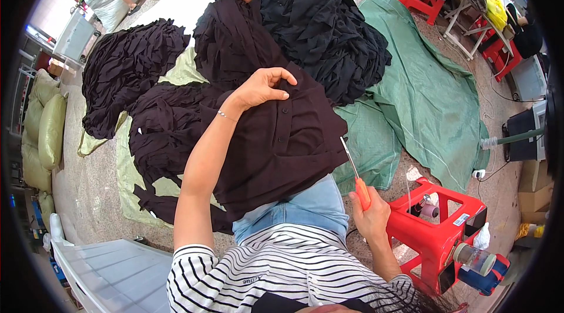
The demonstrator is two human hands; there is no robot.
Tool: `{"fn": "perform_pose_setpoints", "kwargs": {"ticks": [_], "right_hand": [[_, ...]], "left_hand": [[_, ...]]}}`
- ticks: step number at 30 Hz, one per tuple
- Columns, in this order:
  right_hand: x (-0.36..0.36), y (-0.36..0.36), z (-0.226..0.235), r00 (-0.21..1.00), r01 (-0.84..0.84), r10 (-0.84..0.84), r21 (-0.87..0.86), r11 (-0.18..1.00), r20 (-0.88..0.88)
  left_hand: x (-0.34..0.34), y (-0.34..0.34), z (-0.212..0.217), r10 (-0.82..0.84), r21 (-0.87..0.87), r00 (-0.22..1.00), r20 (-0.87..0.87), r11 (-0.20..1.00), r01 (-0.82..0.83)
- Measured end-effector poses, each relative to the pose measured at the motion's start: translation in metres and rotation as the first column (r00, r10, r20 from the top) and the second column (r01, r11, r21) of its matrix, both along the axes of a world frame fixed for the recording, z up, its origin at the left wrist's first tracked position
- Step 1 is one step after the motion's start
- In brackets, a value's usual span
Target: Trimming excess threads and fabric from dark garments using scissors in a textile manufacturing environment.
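Loosely, the left hand (264, 88) curls over the garment (258, 157) on the lap (320, 204), thumb and fingertips parted, nothing visible between; the right hand (373, 214) grips an orange tool (362, 193), blade slanting forward by the garment's right edge.

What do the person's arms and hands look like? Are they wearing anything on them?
Both the left hand and right hand are bare, without gloves. A thin bracelet circles the left wrist. The sleeves are white with dark stripes.

A red stool (411, 234) crowds the right hand (372, 216); above green tarp (432, 101) seems free.
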State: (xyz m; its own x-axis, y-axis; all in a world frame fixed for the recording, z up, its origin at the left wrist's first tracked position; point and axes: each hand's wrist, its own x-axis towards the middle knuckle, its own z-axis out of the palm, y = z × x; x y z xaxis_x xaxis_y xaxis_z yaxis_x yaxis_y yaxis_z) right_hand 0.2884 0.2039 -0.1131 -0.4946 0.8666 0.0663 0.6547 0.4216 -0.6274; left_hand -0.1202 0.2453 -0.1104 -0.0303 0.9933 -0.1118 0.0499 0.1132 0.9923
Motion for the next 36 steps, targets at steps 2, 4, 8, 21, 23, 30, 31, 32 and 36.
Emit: {"fn": "perform_pose_setpoints", "kwargs": {"ticks": [2, 4, 8, 21, 23, 30, 31, 32, 36], "right_hand": [[-0.001, 0.002, -0.002, 1.0, 0.007, -0.007, -0.016, 1.0, -0.012], [-0.001, 0.003, -0.002, 1.0, 0.0, 0.0, -0.023, 1.0, -0.001], [-0.004, 0.005, -0.003, 1.0, -0.026, 0.026, -0.004, 1.0, -0.004], [-0.009, 0.001, 0.0, 0.999, -0.052, 0.053, -0.068, 0.996, 0.014], [-0.009, 0.002, 0.0, 0.998, -0.056, 0.059, -0.065, 0.996, 0.037], [-0.014, 0.001, 0.001, 0.997, -0.072, 0.073, -0.057, 0.996, 0.016], [-0.015, 0.0, 0.002, 0.996, -0.091, 0.091, -0.025, 0.996, -0.002], [-0.017, 0.0, 0.003, 0.994, -0.11, 0.11, 0.008, 0.994, -0.021], [-0.033, -0.001, 0.014, 0.986, -0.148, 0.149, 0.024, 0.989, -0.078]], "left_hand": [[0.0, -0.005, 0.001, 0.011, 0.037, 0.999, 0.039, 0.999, -0.013], [-0.011, -0.01, -0.007, -0.008, 0.026, 0.995, 0.101, 1.0, 0.006], [-0.016, -0.012, -0.015, -0.035, 0.06, 0.984, 0.175, 0.998, 0.025], [-0.007, -0.014, -0.011, -0.006, 0.032, 0.976, 0.218, 0.999, -0.001], [-0.005, -0.014, -0.011, 0.004, 0.079, 0.98, 0.201, 0.997, -0.021], [-0.006, -0.015, -0.015, 0.039, 0.095, 0.985, 0.171, 0.994, -0.056], [-0.006, -0.014, -0.016, 0.042, 0.092, 0.984, 0.171, 0.994, -0.058], [-0.006, -0.014, -0.016, 0.044, 0.09, 0.984, 0.171, 0.994, -0.06], [-0.005, -0.015, -0.013, 0.017, 0.112, 0.985, 0.171, 0.993, -0.037]]}}
